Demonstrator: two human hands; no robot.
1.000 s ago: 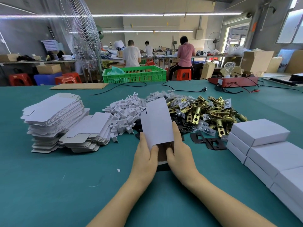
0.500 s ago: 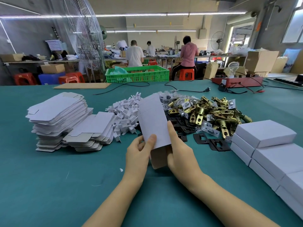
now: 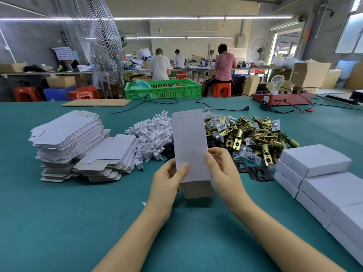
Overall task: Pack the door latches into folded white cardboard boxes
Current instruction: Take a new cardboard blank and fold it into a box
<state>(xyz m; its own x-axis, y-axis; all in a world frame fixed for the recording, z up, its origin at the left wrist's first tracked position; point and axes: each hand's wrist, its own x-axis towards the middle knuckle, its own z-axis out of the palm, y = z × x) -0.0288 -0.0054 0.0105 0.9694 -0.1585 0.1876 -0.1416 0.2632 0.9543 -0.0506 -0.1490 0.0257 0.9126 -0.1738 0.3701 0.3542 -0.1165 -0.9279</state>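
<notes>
Left hand (image 3: 167,185), right hand (image 3: 223,173) grip box blank (image 3: 189,146); latch pile (image 3: 253,136) partly hidden behind.

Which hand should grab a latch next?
Probably the right hand: the latches lie just beyond it, on its side. The left hand can hold the box.

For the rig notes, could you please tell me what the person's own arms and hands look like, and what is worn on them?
Both arms are bare up to the frame edge: no sleeve shows. The left hand and right hand wear no gloves, rings, watch or wristband. The nails look short and unpainted.
</notes>
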